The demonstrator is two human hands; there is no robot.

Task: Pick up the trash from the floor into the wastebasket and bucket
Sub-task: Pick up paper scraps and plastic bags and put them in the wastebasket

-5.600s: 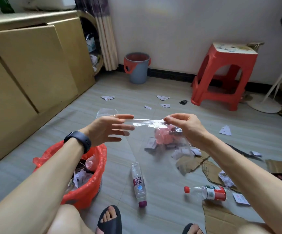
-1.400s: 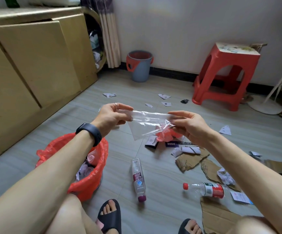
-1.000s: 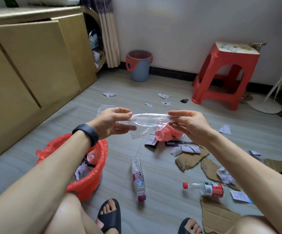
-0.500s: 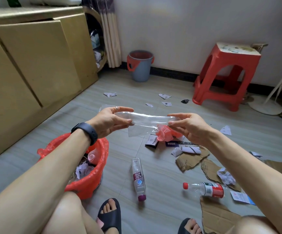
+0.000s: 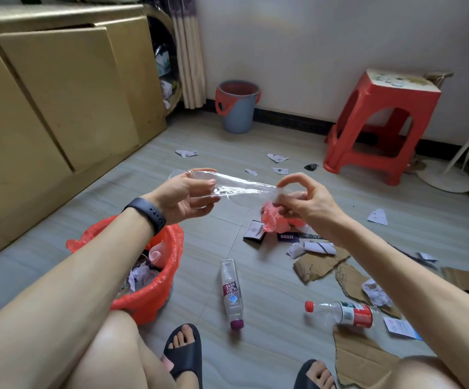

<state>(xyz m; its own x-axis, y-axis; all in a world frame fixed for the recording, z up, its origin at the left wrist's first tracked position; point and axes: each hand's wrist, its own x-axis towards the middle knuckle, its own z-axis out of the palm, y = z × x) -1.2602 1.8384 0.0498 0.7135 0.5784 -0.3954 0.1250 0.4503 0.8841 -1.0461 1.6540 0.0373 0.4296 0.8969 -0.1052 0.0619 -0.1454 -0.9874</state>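
Observation:
A clear plastic bag (image 5: pixel 241 186) is stretched into a narrow band between my two hands above the floor. My left hand (image 5: pixel 188 195) holds its left end between thumb and fingers. My right hand (image 5: pixel 303 200) pinches the right end, with a crumpled pink plastic scrap (image 5: pixel 274 217) bunched under its fingers. The wastebasket with a red liner (image 5: pixel 168 248) stands below my left forearm, holding paper and a pink cup. A grey bucket with a red handle (image 5: pixel 237 108) stands by the far wall.
On the floor lie a soda bottle (image 5: pixel 231 293), a red-capped bottle (image 5: pixel 345 314), torn cardboard (image 5: pixel 317 266), small cartons (image 5: pixel 255 234) and scattered paper scraps (image 5: pixel 276 158). A red stool (image 5: pixel 382 122) stands far right, a yellow cabinet (image 5: pixel 59 94) left. My sandalled feet (image 5: pixel 184 349) are below.
The bag has been gathered from a wide sheet into a thin band. My right hand's fingers have curled further around the bag's end and the pink scrap.

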